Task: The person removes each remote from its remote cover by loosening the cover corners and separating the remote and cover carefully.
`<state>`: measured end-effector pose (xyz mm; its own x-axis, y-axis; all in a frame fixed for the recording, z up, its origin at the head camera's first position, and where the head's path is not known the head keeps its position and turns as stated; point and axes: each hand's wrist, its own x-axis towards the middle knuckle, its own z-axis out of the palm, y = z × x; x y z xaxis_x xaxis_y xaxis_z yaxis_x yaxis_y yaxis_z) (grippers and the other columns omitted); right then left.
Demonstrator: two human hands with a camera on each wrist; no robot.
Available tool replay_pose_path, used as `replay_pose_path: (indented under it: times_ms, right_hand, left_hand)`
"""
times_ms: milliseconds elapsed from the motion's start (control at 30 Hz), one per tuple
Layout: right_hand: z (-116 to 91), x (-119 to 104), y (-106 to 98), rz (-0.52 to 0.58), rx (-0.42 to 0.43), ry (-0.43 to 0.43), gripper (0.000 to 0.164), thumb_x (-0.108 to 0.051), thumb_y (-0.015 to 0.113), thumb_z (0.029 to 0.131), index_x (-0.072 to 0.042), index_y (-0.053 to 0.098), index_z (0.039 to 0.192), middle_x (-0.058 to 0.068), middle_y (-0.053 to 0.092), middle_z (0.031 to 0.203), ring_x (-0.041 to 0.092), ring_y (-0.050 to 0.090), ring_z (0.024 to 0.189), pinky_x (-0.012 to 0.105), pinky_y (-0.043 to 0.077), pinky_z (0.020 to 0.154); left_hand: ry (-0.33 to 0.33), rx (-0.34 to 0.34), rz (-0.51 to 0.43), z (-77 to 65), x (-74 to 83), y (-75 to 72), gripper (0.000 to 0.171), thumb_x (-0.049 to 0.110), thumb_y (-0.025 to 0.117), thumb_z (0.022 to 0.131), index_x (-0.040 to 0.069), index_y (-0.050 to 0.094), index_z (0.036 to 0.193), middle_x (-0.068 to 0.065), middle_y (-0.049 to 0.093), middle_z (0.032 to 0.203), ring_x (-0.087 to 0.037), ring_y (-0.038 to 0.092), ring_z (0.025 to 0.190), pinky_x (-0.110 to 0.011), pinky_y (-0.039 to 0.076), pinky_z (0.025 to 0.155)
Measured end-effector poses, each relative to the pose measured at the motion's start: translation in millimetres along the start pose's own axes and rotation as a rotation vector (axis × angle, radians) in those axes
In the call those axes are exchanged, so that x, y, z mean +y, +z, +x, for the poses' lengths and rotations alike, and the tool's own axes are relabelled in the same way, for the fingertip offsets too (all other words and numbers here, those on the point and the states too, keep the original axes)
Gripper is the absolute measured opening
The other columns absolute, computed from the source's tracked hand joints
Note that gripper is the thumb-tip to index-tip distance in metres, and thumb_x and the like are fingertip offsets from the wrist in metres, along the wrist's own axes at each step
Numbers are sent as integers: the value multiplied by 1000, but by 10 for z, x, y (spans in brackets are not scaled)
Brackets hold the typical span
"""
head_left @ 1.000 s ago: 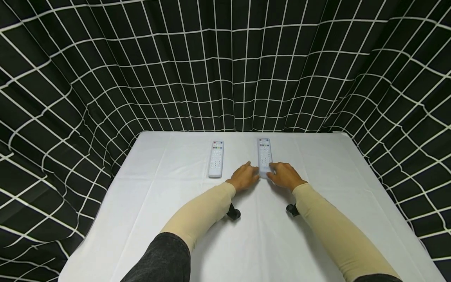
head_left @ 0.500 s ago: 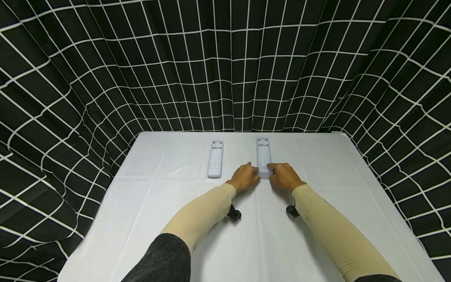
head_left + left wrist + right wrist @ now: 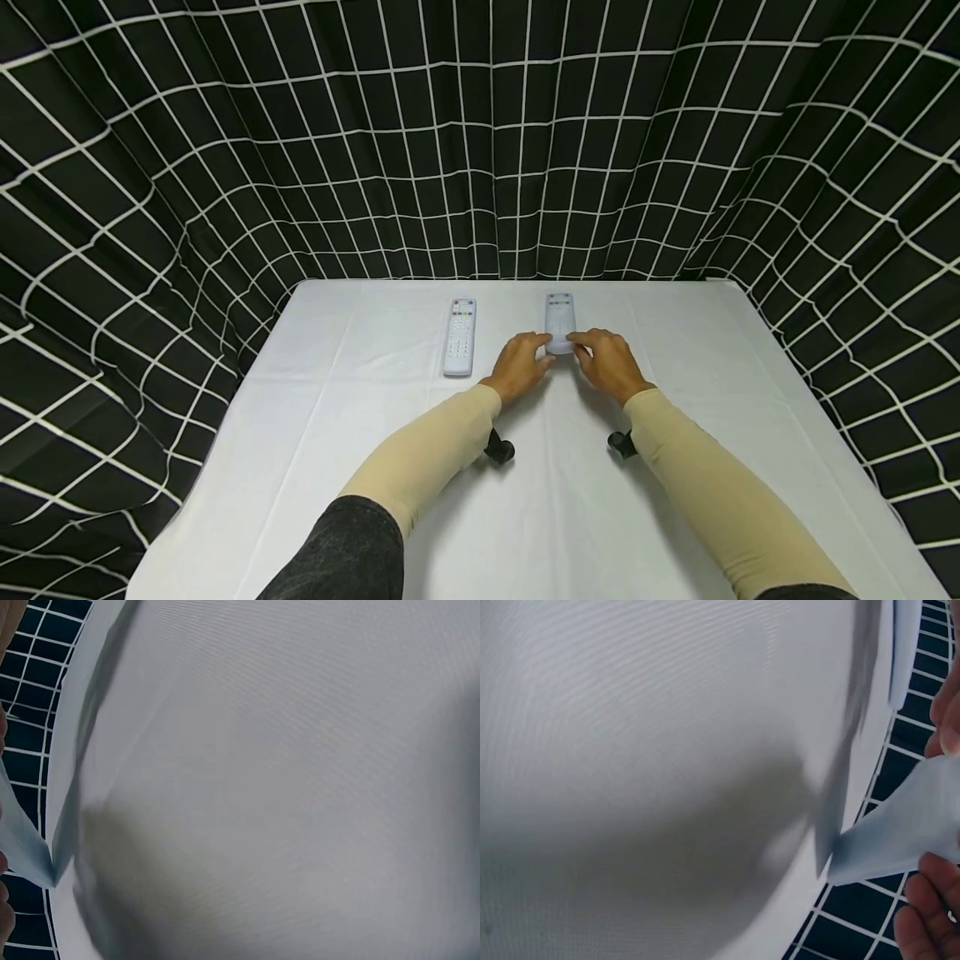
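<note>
The left hand (image 3: pixel 517 368) and right hand (image 3: pixel 611 367) pinch the pale remote (image 3: pixel 559 319) by its raised near end. Left of it lies a second remote (image 3: pixel 460 337), flat on the bench (image 3: pixel 367 358).

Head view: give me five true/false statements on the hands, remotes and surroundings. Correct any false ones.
1. The left hand and right hand both hold the right remote at its near end. True.
2. The left remote is in the left hand. False: it lies on the table, apart from both hands.
3. The table's surface is white. True.
4. The curtain is plain white. False: black with white grid lines.
5. The left remote's coloured buttons face its far end. True.
</note>
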<state>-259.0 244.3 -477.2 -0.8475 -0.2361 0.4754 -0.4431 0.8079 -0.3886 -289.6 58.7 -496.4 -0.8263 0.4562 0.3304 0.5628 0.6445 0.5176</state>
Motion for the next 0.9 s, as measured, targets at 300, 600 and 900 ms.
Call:
replay_pose_path:
  times_ms: [300, 600, 900]
  right_hand:
    - [-21, 8, 27, 40, 113, -97, 32, -12, 70, 82, -2, 68, 113, 13, 67, 86, 31, 61, 80, 47, 48, 71]
    - [-18, 38, 32, 0, 177, -129, 35, -4, 78, 79, -1, 67, 112, 12, 66, 90, 30, 62, 83, 45, 51, 70]
    - [34, -41, -8, 76, 220, -114, 31, 0, 77, 80, 0, 68, 109, 13, 66, 91, 29, 62, 83, 44, 51, 71]
  left_hand:
    - [107, 184, -9, 32, -11, -102, 21, 10, 72, 88, 6, 74, 108, -9, 70, 93, -24, 65, 89, -31, 50, 81]
    - [118, 199, -45, 69, 47, -182, 23, 11, 70, 89, 4, 72, 111, -8, 70, 95, -22, 64, 90, -29, 49, 81]
    - [121, 211, -89, 68, 66, -220, 33, 10, 74, 84, 2, 68, 116, -11, 68, 97, -23, 63, 91, -29, 49, 82]
